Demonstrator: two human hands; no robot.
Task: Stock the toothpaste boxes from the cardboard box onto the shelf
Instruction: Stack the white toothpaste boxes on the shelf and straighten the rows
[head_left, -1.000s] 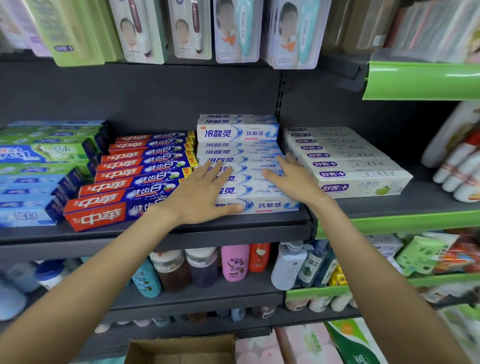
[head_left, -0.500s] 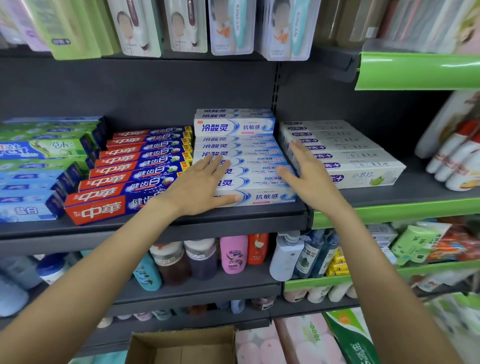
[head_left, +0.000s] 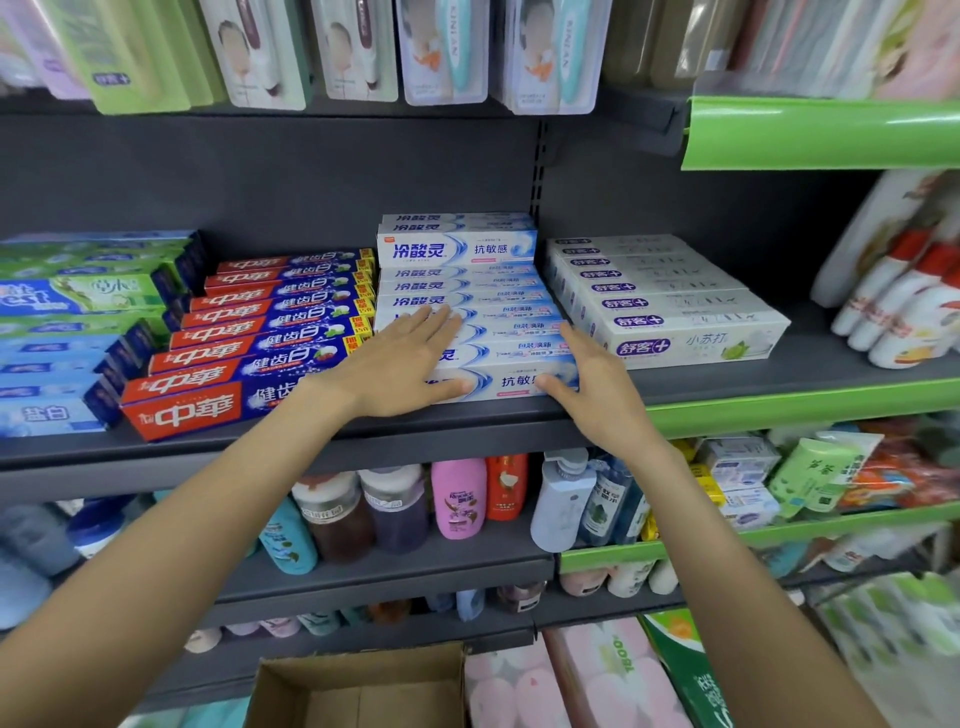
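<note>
White-and-blue toothpaste boxes (head_left: 511, 382) being stacked on dark grey metal shelf (head_left: 467, 431), long axes lying left-right along shelf edge, being pressed by flat left hand (head_left: 400, 364), right end being touched by straight-fingered right hand (head_left: 592, 387), brown cardboard box (head_left: 363, 686) sitting below.

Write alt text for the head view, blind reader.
Both hands, left and right, lie flat with straight fingers on a stack of white-blue toothpaste boxes on a dark shelf, between red-blue boxes and white boxes. A cardboard box sits open below.
</note>
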